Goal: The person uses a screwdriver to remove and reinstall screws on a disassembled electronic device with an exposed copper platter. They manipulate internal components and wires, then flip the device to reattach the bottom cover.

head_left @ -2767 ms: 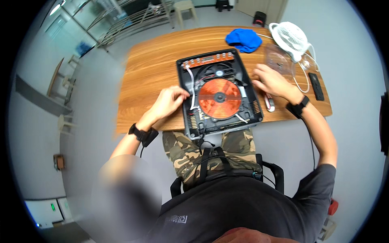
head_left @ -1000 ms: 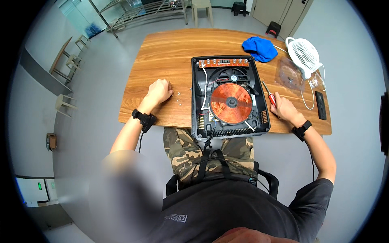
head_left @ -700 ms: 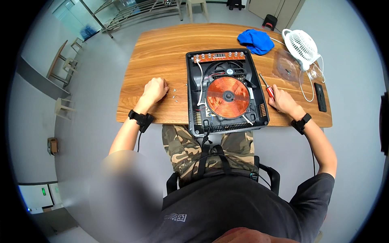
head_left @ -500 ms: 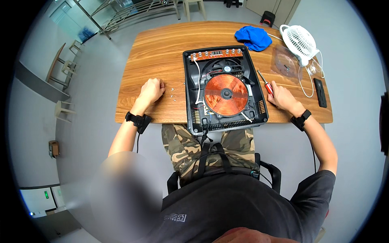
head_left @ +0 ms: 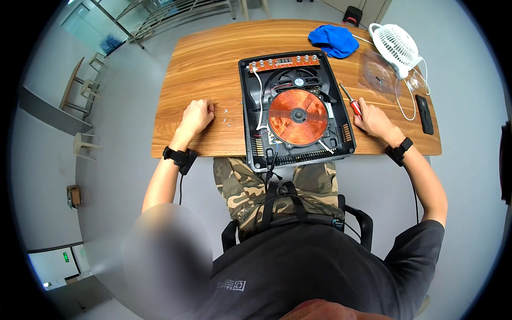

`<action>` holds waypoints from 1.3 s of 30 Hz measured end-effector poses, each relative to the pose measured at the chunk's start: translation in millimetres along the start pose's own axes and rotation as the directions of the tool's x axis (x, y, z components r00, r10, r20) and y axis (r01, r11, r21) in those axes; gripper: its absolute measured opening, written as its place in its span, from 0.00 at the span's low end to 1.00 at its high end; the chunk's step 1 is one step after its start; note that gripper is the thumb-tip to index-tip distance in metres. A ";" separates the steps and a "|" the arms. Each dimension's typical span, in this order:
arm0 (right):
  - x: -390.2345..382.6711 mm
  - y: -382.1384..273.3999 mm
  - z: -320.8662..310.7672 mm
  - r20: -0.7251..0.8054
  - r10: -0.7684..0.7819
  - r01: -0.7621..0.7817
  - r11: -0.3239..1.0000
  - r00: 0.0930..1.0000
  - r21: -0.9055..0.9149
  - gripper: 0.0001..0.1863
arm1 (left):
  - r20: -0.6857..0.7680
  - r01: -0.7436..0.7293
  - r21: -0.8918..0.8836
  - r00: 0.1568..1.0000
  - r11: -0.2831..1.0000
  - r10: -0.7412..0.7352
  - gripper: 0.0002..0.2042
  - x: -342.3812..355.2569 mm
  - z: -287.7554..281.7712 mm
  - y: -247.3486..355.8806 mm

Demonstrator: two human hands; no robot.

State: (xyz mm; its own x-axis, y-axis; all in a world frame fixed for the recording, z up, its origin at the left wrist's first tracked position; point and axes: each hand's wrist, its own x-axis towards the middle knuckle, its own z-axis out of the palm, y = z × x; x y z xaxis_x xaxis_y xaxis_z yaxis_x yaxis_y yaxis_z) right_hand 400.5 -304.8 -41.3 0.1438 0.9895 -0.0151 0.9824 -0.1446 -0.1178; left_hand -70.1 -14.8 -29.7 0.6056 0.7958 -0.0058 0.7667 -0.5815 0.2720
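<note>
An opened black appliance (head_left: pixel 334 143), with a copper coil (head_left: pixel 288 120), orange button board (head_left: pixel 289 61) and small fan, lies on the wooden table (head_left: pixel 200 53) before me. Left of it, my left hand (head_left: pixel 196 116) rests with fingers curled closed; anything inside is hidden. Several small screws (head_left: pixel 226 111) lie between that hand and the appliance. At the appliance's right, my right hand (head_left: pixel 372 120) rests on the table, closed round the red handle of a screwdriver (head_left: pixel 356 106), whose shaft points away from me.
A blue cloth (head_left: pixel 332 40) and white fan (head_left: pixel 393 44) with cords stand at the back right, beside a clear plastic piece (head_left: pixel 376 72) holding small dark items. A black strip (head_left: pixel 424 113) lies at the right edge. My legs and chair are below the table.
Since the earliest frame, my left hand has left the appliance's edge for the table, and my right hand has gripped the screwdriver. Lately both hands are still; the view has shifted slightly.
</note>
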 end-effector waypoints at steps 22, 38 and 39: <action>-5.7 2.5 -3.9 -0.102 -0.032 0.026 0.997 0.994 -0.068 0.24 | -0.154 -0.202 -0.081 0.970 0.976 0.188 0.05 25.7 -15.2 24.8; 49.4 -0.8 -119.6 -0.223 -0.209 0.237 0.966 0.952 0.107 0.20 | -0.090 -0.427 -0.457 0.895 0.781 0.436 0.08 118.5 -30.5 187.6; 52.9 -3.2 -124.4 -0.204 -0.202 0.228 0.967 0.958 0.111 0.20 | -0.093 -0.445 -0.471 0.884 0.762 0.459 0.08 123.3 -30.2 197.2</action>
State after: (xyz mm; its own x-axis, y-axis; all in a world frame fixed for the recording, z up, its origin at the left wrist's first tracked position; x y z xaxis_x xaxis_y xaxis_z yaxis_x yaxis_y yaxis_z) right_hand 419.8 -252.3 81.8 -0.0365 0.9766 0.2118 0.9699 0.0856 -0.2278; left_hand 149.3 -26.3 52.3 0.8670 0.4521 0.2096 0.2141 -0.7177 0.6626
